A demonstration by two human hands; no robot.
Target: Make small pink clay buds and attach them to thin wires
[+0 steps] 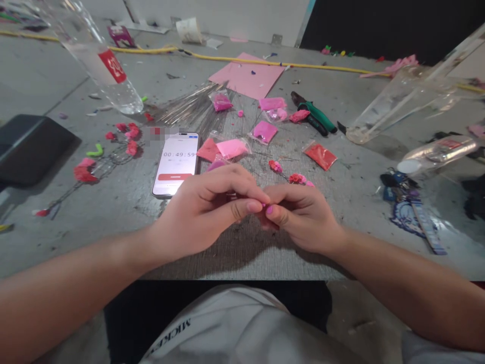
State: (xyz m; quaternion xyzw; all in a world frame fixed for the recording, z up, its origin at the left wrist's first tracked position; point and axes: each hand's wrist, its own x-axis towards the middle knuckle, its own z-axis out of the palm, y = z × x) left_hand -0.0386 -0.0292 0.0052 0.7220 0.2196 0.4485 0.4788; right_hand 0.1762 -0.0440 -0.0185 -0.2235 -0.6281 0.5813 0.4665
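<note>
My left hand and my right hand meet low over the table, both closed with thumb and fingertips pinched together. Between the fingertips shows a tiny bit of magenta clay; most of it is hidden. Just beyond my hands lie soft clay packets: a bright pink one, a red one and a magenta one. Behind my right hand, a wire stem with pink and red clay blossoms is partly covered. A phone showing a timer lies beside my left hand.
Thin metal wires fan out behind the phone. Green-handled pliers lie at the back right. A water bottle stands left, near twisted wire with red clay flowers. Keys with a charm lie right. A yellow cable crosses the back.
</note>
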